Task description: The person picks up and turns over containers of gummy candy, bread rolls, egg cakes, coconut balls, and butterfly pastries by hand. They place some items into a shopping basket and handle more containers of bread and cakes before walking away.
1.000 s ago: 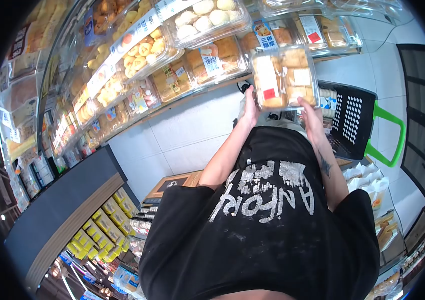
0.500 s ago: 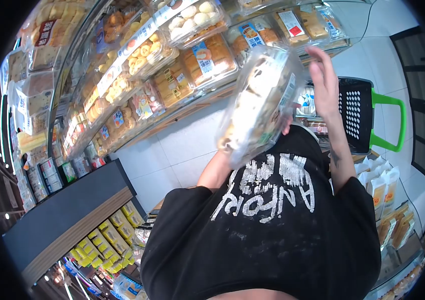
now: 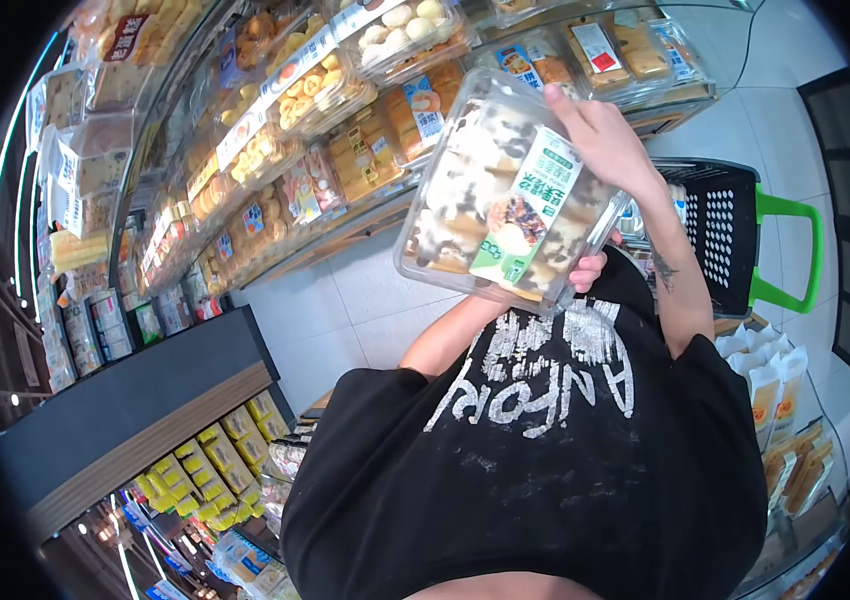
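Note:
A clear plastic box of bread rolls (image 3: 455, 190), pale with dark specks, is held tilted in front of my chest. Its green and white label faces up toward me. My left hand (image 3: 588, 271) reaches beneath the box from the left; only its fingertips show, curled round the near right edge, and the palm is hidden. At the far right corner, my right hand (image 3: 600, 145) grips the box, thumb on the lid and the other fingers mostly out of sight.
Beyond the box, a tiered display shelf (image 3: 345, 230) holds many packaged breads and pastries. A black shopping basket (image 3: 720, 235) with a green handle stands to the right, with packages in it. Bagged goods (image 3: 770, 385) sit at lower right, and a dark counter (image 3: 145, 400) is at left.
The box has turned so its labelled lid faces me. My right hand, which was raised with its fingers apart beside the box, has come down onto its corner.

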A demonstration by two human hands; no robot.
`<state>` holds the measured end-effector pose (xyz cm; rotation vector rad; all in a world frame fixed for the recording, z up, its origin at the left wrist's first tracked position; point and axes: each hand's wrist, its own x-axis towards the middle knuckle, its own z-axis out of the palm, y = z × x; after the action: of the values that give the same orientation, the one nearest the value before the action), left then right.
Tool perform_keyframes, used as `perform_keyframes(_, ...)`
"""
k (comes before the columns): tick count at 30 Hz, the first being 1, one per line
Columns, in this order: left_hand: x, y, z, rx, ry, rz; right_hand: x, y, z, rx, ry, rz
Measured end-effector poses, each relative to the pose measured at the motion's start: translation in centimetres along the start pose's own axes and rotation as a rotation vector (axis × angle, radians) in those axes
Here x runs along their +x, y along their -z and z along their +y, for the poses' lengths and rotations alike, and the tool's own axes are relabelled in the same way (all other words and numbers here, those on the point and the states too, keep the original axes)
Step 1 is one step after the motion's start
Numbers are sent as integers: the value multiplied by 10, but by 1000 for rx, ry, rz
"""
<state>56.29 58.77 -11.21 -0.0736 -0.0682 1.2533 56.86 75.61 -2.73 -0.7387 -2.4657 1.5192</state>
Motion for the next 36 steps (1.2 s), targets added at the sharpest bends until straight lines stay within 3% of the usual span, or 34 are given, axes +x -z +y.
perform_keyframes(2,0,-5,3,135,-75,129,3,0,31,251,112,110)
perform_keyframes(5,-2,-17,10,252,-184,184,-10,4,59,577,78,207)
perform_keyframes(6,-9,-37,11,385,-302,407,-16,6,67,597,142,198)
perform_keyframes(8,-21,34,43,102,-269,553,-35,-2,82,830,-45,191)
perform_keyframes(11,-20,19,73,401,-316,793,-65,-2,83,1181,-310,29)
perform_keyframes(13,-15,16,94,631,-388,919,-68,-12,109,1389,-380,-3)
perform_keyframes(16,-19,45,136,718,-473,915,-54,-39,152,1689,-428,11)
perform_keyframes(19,-1,30,159,845,-494,1127,-15,-65,193,1605,-483,36)
perform_keyframes(22,11,30,187,887,-500,1115,30,-72,195,1640,-614,101)
perform_keyframes(28,18,58,238,1102,-471,1185,96,-74,205,1615,-650,166)
perform_keyframes(31,26,51,235,1266,-353,1436,113,-81,202,1573,-639,284)
perform_keyframes(32,20,62,239,1251,-336,1239,117,-82,199,1554,-630,337)
perform_keyframes(36,27,52,231,1199,-309,1265,128,-92,198,1399,-639,504)
